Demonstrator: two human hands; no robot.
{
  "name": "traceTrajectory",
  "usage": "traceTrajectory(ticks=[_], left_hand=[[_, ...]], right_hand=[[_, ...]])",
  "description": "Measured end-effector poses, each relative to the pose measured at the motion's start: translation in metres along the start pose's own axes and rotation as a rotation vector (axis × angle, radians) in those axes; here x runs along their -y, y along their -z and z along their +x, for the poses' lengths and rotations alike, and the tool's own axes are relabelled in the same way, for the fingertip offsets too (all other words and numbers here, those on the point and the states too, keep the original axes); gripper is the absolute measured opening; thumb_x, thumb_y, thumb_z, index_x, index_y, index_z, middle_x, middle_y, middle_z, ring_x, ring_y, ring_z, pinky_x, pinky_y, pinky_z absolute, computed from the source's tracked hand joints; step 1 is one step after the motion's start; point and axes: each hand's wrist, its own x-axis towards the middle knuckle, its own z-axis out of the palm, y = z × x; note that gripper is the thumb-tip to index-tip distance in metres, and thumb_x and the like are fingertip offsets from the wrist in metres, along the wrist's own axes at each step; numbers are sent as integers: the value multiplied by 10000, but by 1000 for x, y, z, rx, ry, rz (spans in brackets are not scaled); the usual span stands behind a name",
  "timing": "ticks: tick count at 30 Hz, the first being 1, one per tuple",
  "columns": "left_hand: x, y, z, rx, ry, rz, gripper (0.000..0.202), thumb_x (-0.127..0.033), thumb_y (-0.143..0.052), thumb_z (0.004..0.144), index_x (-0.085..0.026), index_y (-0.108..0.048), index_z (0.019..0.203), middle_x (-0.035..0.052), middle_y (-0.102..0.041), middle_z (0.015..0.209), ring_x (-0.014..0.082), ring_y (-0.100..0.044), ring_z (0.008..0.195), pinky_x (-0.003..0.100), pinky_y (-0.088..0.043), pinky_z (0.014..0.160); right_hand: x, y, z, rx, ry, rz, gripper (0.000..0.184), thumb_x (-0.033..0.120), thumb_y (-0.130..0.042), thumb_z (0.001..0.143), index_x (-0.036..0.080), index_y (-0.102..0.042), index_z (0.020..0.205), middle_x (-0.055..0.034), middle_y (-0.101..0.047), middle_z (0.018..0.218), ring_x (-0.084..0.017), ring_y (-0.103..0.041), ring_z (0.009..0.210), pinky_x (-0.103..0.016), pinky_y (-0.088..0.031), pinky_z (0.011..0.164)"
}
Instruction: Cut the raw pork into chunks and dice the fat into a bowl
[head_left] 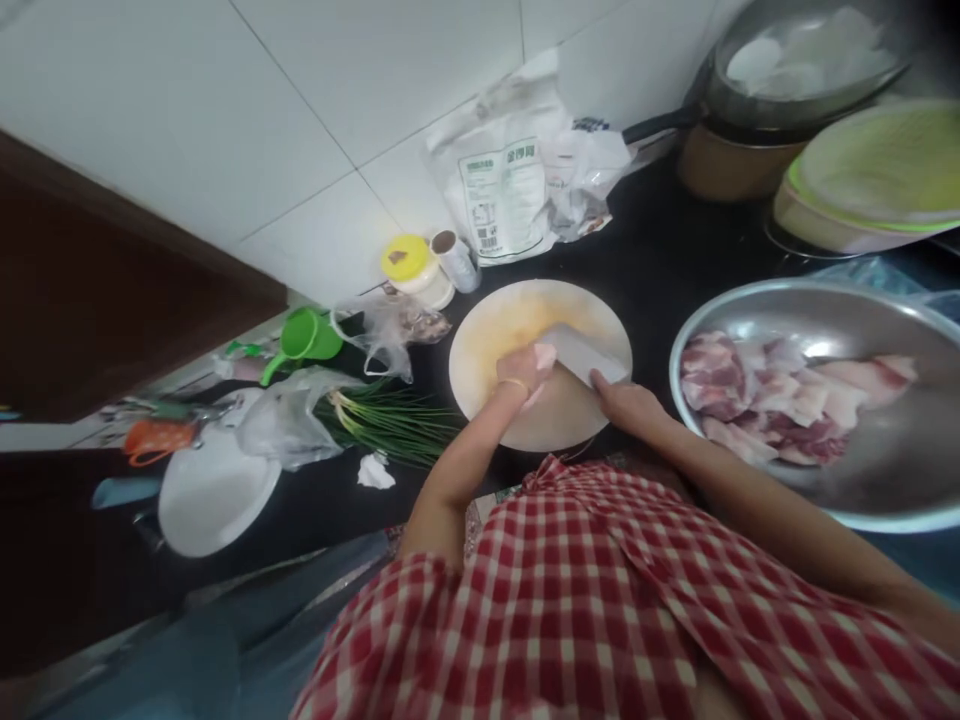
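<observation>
On a round white cutting board (480, 370) with yellowish stains, my left hand (523, 368) is closed over a piece of pale pink meat (545, 354), most of it hidden under my fingers. My right hand (622, 397) grips a cleaver (581, 352) at the board's right side, its broad blade reaching toward the meat and my left fingers. The cleaver's handle is covered by my hand. Right of the board, a large metal bowl (892, 450) holds several pieces of raw meat (795, 400) with fat and skin.
Green onions (390, 422) lie left of the board, beside a plastic bag and a crumpled tissue (375, 471). A yellow-lidded jar (416, 270) and a white printed bag (502, 190) stand along the wall. Pots (739, 160) and a lime-rimmed basin (862, 190) occupy the back right.
</observation>
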Motion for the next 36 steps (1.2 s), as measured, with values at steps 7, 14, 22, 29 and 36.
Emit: traceTrajectory(ticks=[7,14,22,29,36], left_hand=[[19,-43,-32,-104,-17,77,838,-522,-510,782,-222,-108,1453,131,-475,1174,263,-471,1040,349,-385,852],[49,-19,-29,7,-290,119,741,-319,-544,772,-263,-207,1430,76,-540,1122,224,-503,981,294,-369,862],[47,-40,-49,-270,-252,64,679,-470,-549,796,-260,-312,1396,94,-350,1383,277,-366,1210,398,-328,959],[30,-67,-13,-557,-466,-149,272,-260,-398,916,-134,-613,1025,94,-605,1054,215,-512,1024,355,-414,900],[29,-71,-20,-638,-441,-151,234,-296,-484,880,-153,-623,1001,86,-607,1032,227,-506,1004,348,-423,860]], right_hand=[[-19,18,-14,-163,-222,162,581,368,-178,839,196,-302,1381,-87,-534,982,-6,-504,767,-123,-405,806],[-1,42,-22,-144,-132,269,600,511,-94,855,249,-406,1295,-27,-557,944,51,-424,644,-63,-242,638],[8,46,-36,-98,39,225,538,470,-109,869,274,-378,1292,-13,-526,992,101,-338,632,-96,-84,598],[9,54,-37,-33,94,130,550,466,-47,875,285,-375,1278,-21,-493,987,104,-101,564,-105,-17,606],[10,61,-34,-19,223,88,537,371,-66,880,108,-413,1194,-63,-478,990,118,-278,631,-75,-122,595]])
